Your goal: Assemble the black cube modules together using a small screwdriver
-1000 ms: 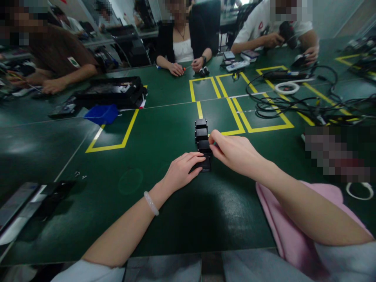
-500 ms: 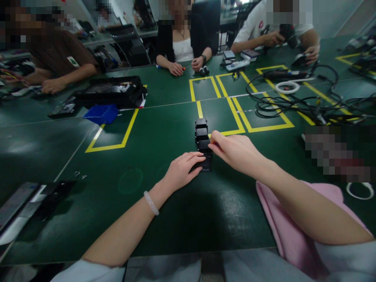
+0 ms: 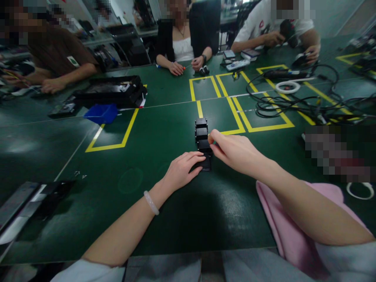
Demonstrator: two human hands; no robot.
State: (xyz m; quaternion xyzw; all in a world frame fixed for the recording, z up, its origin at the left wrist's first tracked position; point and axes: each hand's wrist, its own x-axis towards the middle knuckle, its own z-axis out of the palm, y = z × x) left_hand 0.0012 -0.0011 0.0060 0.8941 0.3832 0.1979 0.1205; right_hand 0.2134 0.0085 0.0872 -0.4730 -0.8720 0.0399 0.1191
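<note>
A row of small black blocks (image 3: 201, 133) lies on the green table (image 3: 158, 129), running away from me. My left hand (image 3: 183, 169) rests flat on the nearest block, holding it down with its fingertips. My right hand (image 3: 235, 150) reaches in from the right with thumb and forefinger pinched at the side of the block next to it. Whether something small sits between those fingers is too small to tell.
A pink cloth (image 3: 296, 219) lies under my right forearm. A blue bin (image 3: 101, 113) and a black tray (image 3: 113, 91) stand at the left, tangled black cables (image 3: 293, 102) at the right. Three other people sit across the table. Flat dark parts (image 3: 26, 203) lie near left.
My right hand's fingertips shifted slightly at the blocks. The left hand and the blocks stay where they were.
</note>
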